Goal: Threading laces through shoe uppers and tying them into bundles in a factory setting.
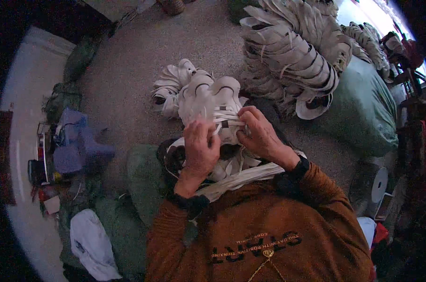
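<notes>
A bundle of white curved shoe-upper pieces (201, 91) rests on my lap, stacked tightly. My left hand (201, 148) grips the near side of the bundle, fingers curled over it. My right hand (260, 134) pinches a white strap (229, 123) wrapped across the bundle's top. A sheaf of white plastic strings (243, 177) lies across my lap under my wrists. Both sleeves are rust-orange with dark cuffs.
A big pile of bundled white pieces (293, 51) sits on a green sack (363, 108) at the upper right. A purple plastic stool (76, 145) stands at left. A white cloth (93, 244) lies lower left. A tape roll (377, 183) is at right. Grey carpet (128, 80) covers the floor.
</notes>
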A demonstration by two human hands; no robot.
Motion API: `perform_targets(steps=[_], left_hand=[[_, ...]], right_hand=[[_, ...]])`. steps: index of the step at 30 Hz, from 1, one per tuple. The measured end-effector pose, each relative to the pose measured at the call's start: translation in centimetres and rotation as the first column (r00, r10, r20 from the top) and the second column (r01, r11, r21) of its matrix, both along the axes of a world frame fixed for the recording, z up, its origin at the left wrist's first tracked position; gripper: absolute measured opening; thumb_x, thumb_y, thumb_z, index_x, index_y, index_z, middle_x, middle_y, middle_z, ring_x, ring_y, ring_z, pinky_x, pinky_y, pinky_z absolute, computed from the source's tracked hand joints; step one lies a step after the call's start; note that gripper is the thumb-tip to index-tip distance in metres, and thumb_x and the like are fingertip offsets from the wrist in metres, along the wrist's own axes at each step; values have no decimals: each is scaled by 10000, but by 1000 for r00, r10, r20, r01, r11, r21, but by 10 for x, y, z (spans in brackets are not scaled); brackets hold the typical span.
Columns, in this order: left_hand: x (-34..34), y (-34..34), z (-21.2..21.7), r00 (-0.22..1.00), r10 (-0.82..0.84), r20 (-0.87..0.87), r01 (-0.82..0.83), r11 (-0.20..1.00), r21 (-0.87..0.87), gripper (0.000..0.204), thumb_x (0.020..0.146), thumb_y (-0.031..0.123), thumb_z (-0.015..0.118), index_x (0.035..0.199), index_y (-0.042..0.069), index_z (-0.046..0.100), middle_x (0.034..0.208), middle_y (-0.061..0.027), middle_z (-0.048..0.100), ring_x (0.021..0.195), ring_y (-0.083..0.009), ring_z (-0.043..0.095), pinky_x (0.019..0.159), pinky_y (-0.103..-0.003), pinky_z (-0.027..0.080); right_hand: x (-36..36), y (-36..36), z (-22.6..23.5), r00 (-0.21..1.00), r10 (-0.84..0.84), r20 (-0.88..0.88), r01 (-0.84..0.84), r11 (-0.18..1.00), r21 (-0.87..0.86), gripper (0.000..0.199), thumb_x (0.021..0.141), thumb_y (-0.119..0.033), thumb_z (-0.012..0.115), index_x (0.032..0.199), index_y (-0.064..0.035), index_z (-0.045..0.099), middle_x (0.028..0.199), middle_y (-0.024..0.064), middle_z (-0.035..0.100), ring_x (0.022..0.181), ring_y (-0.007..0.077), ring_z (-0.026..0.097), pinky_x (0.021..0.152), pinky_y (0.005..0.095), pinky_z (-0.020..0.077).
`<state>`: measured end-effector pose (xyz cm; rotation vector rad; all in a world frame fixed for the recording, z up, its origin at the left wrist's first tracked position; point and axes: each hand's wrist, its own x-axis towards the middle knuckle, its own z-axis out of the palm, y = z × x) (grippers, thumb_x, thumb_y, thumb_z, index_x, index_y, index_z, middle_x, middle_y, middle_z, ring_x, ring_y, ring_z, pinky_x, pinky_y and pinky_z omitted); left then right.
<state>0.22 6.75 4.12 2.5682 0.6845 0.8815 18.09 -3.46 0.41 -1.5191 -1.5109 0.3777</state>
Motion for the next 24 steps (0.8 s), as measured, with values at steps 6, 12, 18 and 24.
perform_targets(steps=[6, 12, 18, 24], left_hand=[[-23, -10, 35, 999, 28, -28, -30, 996, -84, 313, 783, -25, 605, 1094, 5, 597, 893, -136, 586, 803, -330, 598, 700, -408, 486], [-36, -10, 61, 976, -142, -166, 171, 969, 176, 343, 788, -22, 607, 1131, -5, 611, 934, -131, 606, 820, -311, 618, 702, -391, 509], [-41, -17, 73, 983, -95, -159, 123, 977, 174, 299, 842, -18, 565, 1137, -4, 608, 933, -135, 601, 800, -319, 623, 683, -402, 518], [-57, -13, 75, 981, 57, -184, -65, 997, -38, 228, 914, 5, 524, 1129, 9, 601, 937, -171, 584, 829, -365, 620, 705, -423, 517]], right_hand=[[-1, -2, 12, 1000, -23, 2, 23, 999, -37, 457, 738, -56, 683, 1144, -28, 477, 1146, 190, 512, 1078, 405, 507, 889, 454, 452], [-19, 10, 32, 997, -5, 77, -6, 991, 137, 449, 730, -68, 704, 1148, -28, 544, 1142, 178, 551, 1078, 375, 531, 902, 448, 453], [-33, 29, 34, 981, 173, 90, -188, 961, 204, 334, 765, -75, 673, 1085, -41, 582, 1016, 131, 608, 968, 306, 583, 892, 403, 465], [0, 24, 24, 705, -126, -698, 223, 973, 50, 160, 990, -146, 480, 961, -20, 575, 933, 81, 622, 854, 137, 581, 768, 304, 482]])
